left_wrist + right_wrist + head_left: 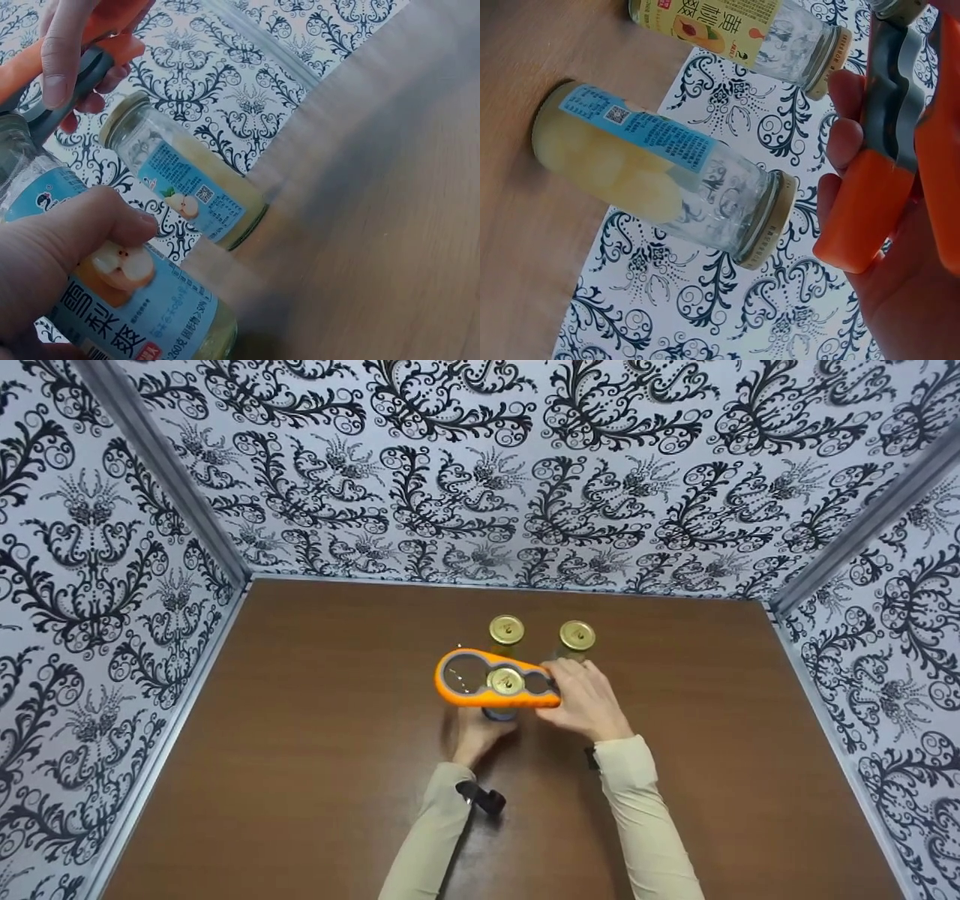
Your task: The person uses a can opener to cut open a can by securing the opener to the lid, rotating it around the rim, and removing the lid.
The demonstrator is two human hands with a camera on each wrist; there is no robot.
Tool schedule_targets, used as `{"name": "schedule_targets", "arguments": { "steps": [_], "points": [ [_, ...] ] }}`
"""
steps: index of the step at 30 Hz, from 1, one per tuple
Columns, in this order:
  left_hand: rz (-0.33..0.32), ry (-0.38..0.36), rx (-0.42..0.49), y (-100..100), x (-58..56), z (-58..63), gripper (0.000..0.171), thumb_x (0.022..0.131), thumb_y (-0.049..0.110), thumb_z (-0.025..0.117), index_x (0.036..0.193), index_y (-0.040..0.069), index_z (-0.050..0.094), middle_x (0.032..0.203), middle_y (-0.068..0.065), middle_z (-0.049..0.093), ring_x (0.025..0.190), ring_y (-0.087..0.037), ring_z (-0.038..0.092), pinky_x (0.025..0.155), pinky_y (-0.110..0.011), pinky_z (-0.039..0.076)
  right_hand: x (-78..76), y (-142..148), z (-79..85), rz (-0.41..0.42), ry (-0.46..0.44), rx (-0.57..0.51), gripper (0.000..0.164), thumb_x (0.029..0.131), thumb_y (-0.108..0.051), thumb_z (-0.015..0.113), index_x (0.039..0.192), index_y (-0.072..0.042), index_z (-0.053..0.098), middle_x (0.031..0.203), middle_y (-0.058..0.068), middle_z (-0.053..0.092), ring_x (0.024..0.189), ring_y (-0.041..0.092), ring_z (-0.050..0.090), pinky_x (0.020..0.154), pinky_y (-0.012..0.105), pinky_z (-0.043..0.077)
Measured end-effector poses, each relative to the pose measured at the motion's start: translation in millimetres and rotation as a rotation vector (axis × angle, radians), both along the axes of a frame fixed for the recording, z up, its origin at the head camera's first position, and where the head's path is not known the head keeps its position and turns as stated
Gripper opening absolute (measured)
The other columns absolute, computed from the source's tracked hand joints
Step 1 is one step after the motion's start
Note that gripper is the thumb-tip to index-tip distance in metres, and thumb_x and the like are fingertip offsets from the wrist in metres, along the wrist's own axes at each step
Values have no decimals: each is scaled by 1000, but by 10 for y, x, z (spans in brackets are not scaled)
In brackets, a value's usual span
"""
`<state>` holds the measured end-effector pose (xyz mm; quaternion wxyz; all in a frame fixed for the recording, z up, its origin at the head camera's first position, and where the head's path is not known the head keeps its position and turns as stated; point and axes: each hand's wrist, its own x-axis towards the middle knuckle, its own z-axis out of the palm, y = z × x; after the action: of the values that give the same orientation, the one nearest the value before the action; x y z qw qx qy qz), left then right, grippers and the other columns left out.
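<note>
My left hand (478, 733) grips an upright glass jar with a blue pear label (169, 315), thumb across the label. Around that jar's gold lid (505, 681) sits an orange and grey jar opener (517, 702), the lid showing through its middle opening. My right hand (589, 697) holds the opener's handles, fingers curled round them in the right wrist view. Behind stand two more lidded jars: one with a yellow peach label (720, 30), and another with a blue label (637, 161) and pale fruit inside, closest to the right hand.
The jars stand on a brown wooden table (337, 720). Patterned black-and-white panels (480, 472) wall it at the back and both sides, joined by grey metal edges. A dark wrist camera (484, 797) juts out from the left sleeve.
</note>
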<state>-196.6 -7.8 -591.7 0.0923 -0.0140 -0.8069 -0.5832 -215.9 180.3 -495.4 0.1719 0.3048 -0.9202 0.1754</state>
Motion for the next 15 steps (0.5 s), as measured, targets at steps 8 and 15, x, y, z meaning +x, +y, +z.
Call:
{"name": "schedule_targets", "arguments": {
  "steps": [8, 15],
  "points": [
    [-64, 71, -5, -37, 11, -20, 63, 54, 2, 85, 111, -11, 59, 105, -21, 64, 100, -37, 60, 93, -41, 46, 24, -10, -25, -21, 90, 87, 46, 66, -28, 85, 97, -4, 61, 80, 7, 63, 68, 25, 58, 61, 38, 45],
    [-146, 77, 21, -77, 31, -22, 64, 56, -2, 84, 113, -14, 58, 108, -24, 64, 102, -38, 59, 94, -41, 45, 41, 23, -59, -4, 144, 82, 37, 68, -30, 83, 87, -8, 59, 71, 2, 57, 56, 21, 54, 52, 35, 42]
  ]
}}
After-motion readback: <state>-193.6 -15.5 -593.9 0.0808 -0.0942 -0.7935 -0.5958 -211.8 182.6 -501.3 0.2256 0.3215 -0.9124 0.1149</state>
